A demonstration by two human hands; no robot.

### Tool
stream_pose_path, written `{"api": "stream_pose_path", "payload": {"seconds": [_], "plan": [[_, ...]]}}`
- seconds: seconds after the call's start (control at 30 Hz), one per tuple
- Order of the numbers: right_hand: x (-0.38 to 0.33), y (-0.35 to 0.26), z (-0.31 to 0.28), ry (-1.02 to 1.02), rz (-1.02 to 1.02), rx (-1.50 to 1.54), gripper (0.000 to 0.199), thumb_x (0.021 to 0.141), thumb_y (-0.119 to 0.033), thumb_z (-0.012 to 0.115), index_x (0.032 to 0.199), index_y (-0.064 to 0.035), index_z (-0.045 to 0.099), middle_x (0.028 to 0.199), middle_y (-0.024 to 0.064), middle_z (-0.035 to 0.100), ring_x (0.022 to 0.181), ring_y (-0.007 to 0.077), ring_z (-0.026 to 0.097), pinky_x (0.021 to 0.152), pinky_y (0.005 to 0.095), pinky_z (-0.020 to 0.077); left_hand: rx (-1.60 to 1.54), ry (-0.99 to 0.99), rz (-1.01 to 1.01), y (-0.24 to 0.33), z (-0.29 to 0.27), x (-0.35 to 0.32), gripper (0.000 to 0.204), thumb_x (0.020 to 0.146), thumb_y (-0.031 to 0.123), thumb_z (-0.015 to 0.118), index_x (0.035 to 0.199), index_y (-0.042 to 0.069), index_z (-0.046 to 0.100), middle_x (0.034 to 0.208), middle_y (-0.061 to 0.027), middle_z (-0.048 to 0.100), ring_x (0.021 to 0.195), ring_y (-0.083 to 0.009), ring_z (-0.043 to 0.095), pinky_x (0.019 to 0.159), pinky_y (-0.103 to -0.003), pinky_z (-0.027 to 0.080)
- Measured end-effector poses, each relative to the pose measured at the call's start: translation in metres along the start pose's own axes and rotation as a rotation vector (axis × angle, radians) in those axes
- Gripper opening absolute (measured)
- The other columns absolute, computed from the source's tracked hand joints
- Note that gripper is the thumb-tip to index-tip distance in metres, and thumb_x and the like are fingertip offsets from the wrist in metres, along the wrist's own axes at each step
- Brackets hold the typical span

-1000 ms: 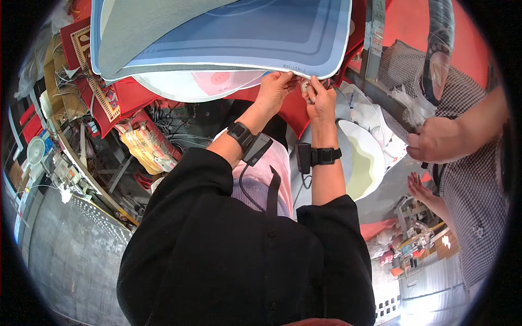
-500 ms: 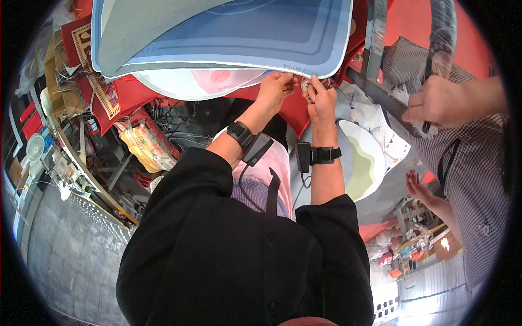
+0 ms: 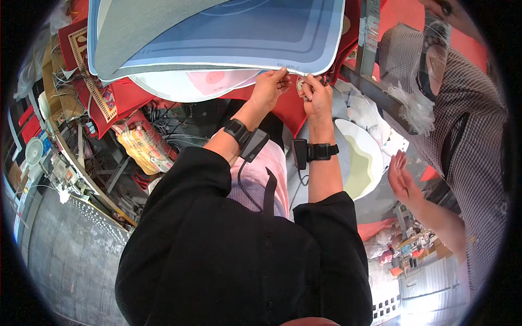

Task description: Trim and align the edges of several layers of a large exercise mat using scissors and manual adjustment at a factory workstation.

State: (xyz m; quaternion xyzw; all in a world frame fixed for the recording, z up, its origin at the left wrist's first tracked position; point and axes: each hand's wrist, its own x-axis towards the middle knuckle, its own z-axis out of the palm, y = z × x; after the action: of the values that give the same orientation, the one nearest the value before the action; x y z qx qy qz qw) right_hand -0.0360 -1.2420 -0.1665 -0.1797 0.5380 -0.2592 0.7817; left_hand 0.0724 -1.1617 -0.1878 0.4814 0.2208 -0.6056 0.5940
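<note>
A blue floor mat (image 3: pixel 250 41) with a pale bound edge lies in front of me, its grey underside (image 3: pixel 147 32) folded over at the left. Thumb and fingers of my left hand (image 3: pixel 267 91) pinch the mat's near edge. Close by on the right, my right hand (image 3: pixel 317 99) is closed with its thumb and finger at the same edge near the corner. Whether a small tool is also tucked in its curled fingers, I cannot tell. Beneath the blue mat, a white and pink mat (image 3: pixel 190 86) sticks out, with red fabric (image 3: pixel 288 114) below it.
A co-worker in a checked garment (image 3: pixel 473 114) stands at the right, one open hand (image 3: pixel 405 182) near my right forearm. A metal frame bar (image 3: pixel 375 89) and clear plastic (image 3: pixel 413 108) are between us. A white and green mat (image 3: pixel 361 157) hangs beside my right arm. Yellow packages (image 3: pixel 138 144) lie left.
Both my hands stay at the mat's edge, their fingers slightly shifted. The co-worker's lower hand has moved up and left; their upper hand has drawn away toward the top right.
</note>
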Motion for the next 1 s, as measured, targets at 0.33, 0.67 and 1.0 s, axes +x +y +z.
{"api": "stream_pose_path", "payload": {"seconds": [0.33,0.67,1.0], "plan": [[-0.001,-0.005,0.008,-0.032,-0.013,-0.25,0.007,0.08,-0.009,0.06,0.081,-0.0022,0.058,0.057,-0.0014,0.049,0.038,0.0068,0.04,0.043,0.0243,0.0416,-0.039,-0.068,-0.012,-0.005,-0.003,0.018,0.013,0.083,0.02,0.064,0.081,0.008,0.059,0.076,-0.0056,0.061,0.072,-0.0167,0.058,0.07,-0.029,0.046],[-0.012,-0.04,0.055,-0.532,-0.146,-2.006,0.04,0.084,-0.034,0.039,0.088,-0.0034,0.064,0.096,0.0134,0.062,0.098,0.0279,0.056,0.088,0.0416,0.0405,-0.112,-0.105,0.02,-0.01,-0.002,0.025,0.012,0.086,0.015,0.059,0.081,0.004,0.059,0.073,-0.0038,0.059,0.066,-0.0129,0.056,0.065,-0.027,0.047],[0.021,-0.003,0.05,-0.756,0.259,-2.296,0.034,0.081,-0.022,0.042,0.104,-0.0082,0.063,0.123,0.016,0.052,0.116,0.0287,0.047,0.096,0.0361,0.0366,-0.085,-0.102,0.061,-0.005,0.007,0.011,0.011,0.085,0.015,0.06,0.084,0.004,0.06,0.078,-0.006,0.063,0.07,-0.0137,0.059,0.065,-0.026,0.048]]}}
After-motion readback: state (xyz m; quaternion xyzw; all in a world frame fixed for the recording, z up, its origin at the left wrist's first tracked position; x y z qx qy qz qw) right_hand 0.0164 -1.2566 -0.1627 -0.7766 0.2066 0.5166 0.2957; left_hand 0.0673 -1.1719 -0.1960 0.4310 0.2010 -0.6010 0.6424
